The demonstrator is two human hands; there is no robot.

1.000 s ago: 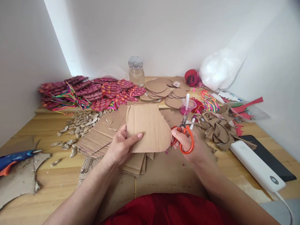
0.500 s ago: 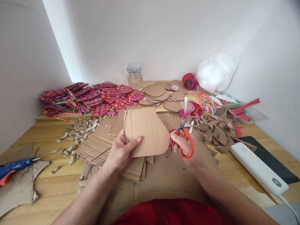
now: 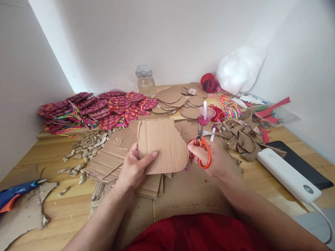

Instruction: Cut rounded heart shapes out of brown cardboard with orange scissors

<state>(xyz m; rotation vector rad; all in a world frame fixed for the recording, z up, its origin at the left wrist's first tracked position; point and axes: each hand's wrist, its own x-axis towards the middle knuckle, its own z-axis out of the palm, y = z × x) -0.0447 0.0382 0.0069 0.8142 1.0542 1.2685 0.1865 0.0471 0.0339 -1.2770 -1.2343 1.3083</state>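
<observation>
My left hand (image 3: pixel 137 165) grips a piece of brown cardboard (image 3: pixel 162 146) by its left edge, thumb on top. The piece has a straight left side and a rounded cut edge at lower right. My right hand (image 3: pixel 206 155) holds orange-handled scissors (image 3: pixel 205 161), their blades pointing up and away from me, just right of the cardboard. Fingertips of this hand are at the cardboard's right edge; whether they press on it I cannot tell. Below the held piece lie more cardboard sheets (image 3: pixel 149 188).
Peanut shells (image 3: pixel 91 144) and a blue glue gun (image 3: pixel 19 191) lie left. Behind are pink decorated pieces (image 3: pixel 91 108), a lidded jar (image 3: pixel 145 83), cardboard rounds (image 3: pixel 170 96) and a pink cup (image 3: pixel 208 115). At right are cardboard scraps (image 3: pixel 238 139) and a white power strip (image 3: pixel 288 176).
The view has shifted slightly. The scissors, more open before, now have their blades closer together and pointing more upright. The left hand keeps its hold on the cardboard.
</observation>
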